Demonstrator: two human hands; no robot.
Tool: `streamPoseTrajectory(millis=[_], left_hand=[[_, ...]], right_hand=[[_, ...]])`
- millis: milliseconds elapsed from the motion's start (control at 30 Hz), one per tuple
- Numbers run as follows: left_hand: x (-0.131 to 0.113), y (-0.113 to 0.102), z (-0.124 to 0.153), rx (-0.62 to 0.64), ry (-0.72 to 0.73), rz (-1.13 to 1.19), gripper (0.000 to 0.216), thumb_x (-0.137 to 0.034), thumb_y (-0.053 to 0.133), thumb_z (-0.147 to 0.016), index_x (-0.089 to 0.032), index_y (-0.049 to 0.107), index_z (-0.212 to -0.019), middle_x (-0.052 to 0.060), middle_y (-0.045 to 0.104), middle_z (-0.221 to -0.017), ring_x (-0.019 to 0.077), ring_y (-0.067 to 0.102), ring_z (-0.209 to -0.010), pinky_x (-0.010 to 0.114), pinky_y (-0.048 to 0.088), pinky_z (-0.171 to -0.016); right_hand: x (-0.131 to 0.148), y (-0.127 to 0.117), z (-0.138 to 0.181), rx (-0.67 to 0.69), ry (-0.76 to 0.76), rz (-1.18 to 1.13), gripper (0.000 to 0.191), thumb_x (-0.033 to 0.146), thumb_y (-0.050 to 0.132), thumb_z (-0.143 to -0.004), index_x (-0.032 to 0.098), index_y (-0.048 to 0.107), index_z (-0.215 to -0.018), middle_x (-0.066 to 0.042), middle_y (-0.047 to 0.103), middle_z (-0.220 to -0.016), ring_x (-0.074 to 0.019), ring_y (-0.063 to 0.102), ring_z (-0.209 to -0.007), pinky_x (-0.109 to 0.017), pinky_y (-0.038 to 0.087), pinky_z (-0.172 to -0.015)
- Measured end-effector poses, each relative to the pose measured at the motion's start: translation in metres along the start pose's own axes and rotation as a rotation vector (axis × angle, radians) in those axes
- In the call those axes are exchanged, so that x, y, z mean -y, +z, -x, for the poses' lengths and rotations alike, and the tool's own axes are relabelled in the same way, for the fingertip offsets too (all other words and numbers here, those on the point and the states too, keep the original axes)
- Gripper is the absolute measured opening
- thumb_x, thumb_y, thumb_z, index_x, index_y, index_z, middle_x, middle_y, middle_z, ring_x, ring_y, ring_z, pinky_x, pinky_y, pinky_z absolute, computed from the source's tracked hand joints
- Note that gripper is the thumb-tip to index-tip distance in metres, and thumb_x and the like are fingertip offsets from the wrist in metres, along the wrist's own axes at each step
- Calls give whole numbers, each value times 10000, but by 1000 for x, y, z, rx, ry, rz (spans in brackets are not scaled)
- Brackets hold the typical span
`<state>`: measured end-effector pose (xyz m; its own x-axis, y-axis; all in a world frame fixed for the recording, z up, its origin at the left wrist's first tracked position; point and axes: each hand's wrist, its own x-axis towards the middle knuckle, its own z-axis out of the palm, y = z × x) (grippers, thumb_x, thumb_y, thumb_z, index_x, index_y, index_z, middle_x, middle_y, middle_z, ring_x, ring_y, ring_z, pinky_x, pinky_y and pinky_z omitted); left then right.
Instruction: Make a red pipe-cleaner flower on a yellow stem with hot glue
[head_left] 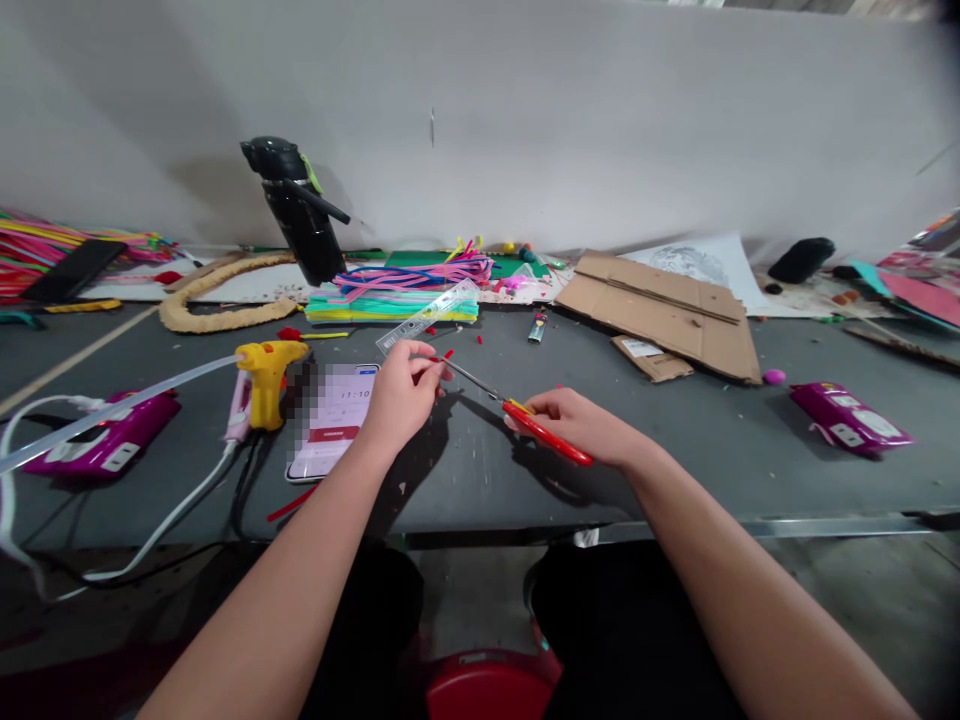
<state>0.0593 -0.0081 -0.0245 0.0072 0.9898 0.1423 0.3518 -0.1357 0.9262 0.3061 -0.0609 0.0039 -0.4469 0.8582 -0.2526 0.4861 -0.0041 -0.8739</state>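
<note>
My right hand (585, 425) grips red-handled scissors (544, 432), whose metal blades point left towards my other hand. My left hand (401, 395) is pinched shut on a clear plastic ruler (426, 316) and a small red piece (444, 357) at the scissor tips. Both hands hover over the dark grey table (487, 470). A phone (334, 420) with a lit screen lies just left of my left hand.
A yellow glue gun (266, 380) stands left of the phone, with cables and a magenta power strip (105, 440). A black bottle (300, 210), stacked coloured pipe cleaners (394, 295), cardboard (667, 315) and another magenta power strip (851, 415) sit around.
</note>
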Motion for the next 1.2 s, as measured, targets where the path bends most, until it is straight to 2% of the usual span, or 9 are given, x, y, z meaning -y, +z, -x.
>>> streamPoseTrajectory(millis=[267,500,567,633,733,967,1200], left_hand=[[1,0,-1,9,-9,10,188,-270,603,-896,-229,483,-1035,50,765,-884,154,652,-597,294,500,-573],[1,-2,0,-3,-7,-61,228,-311,613,-899,-215,543,-1093,59,765,-902,178,673,-656,315,494,-643],[0,-3,1,-1,21,-140,195,-339,601,-909,-208,597,-1053,58,761,-890,188,664,-692,323,483,-677],[-2,-5,2,23,70,-235,166,-351,566,-928,-206,646,-928,47,745,-850,191,642,-713,323,456,-691],[-6,-8,2,49,140,-351,255,-337,521,-944,-206,654,-770,24,698,-767,187,604,-711,317,404,-676],[-5,-9,1,56,171,-376,260,-316,503,-938,-207,641,-746,15,679,-746,186,591,-709,303,388,-672],[0,-8,-1,61,120,-416,291,-338,515,-936,-216,658,-715,11,680,-701,189,590,-670,311,374,-645]], right_hand=[[1,1,-1,-16,-4,24,553,707,644,-816,175,549,-693,44,389,-647,-105,309,-601,-267,229,-555],[-3,1,-2,-20,-20,16,549,701,636,-824,162,607,-723,37,431,-646,-108,340,-595,-270,259,-560],[-5,1,-3,-22,-25,12,544,698,640,-824,166,597,-717,36,439,-647,-108,345,-594,-269,259,-559],[-6,1,-3,-24,-30,10,539,690,644,-826,169,580,-705,36,434,-646,-107,340,-594,-267,257,-559],[-5,1,-3,-21,-30,14,545,694,641,-829,166,586,-706,36,427,-646,-106,331,-596,-268,257,-559],[-1,2,-3,-35,-2,24,570,718,657,-790,161,607,-683,37,420,-621,-101,314,-575,-270,229,-531],[-1,-3,-8,-15,62,14,565,701,693,-769,137,706,-770,7,514,-621,-96,363,-518,-267,252,-483]])
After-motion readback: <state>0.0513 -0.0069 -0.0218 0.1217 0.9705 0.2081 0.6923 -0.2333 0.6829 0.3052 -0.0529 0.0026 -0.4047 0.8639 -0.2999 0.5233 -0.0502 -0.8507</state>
